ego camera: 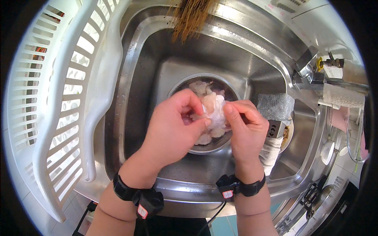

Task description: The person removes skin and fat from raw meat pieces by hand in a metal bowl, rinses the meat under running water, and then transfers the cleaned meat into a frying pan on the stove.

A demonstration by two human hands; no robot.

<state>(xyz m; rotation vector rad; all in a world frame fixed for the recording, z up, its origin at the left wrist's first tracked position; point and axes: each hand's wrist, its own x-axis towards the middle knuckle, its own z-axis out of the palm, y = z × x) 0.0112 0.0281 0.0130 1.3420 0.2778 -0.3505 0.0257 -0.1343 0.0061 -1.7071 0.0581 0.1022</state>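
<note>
In the stainless steel sink (144, 97) stands a round metal bowl (203, 76) with several pale, wet pieces of raw food (202, 87), perhaps meat or fat. Above it, my left hand (174, 126) pinches a whitish, filmy piece (217, 115) between thumb and index finger. My right hand (246, 126) grips the same piece from the right side, thumb against bent fingers. The film looks stretched between both hands. My hands cover parts of the bowl, and the exact kind of food cannot be told.
A white plastic slatted rack (102, 97) stands along the left. Brown bristles (195, 17) overhang the sink's far edge. To the right are a grey mesh cloth (276, 106), a beige cloth (270, 153) on a dark holder (276, 128), a dish (291, 134) and the faucet (307, 63).
</note>
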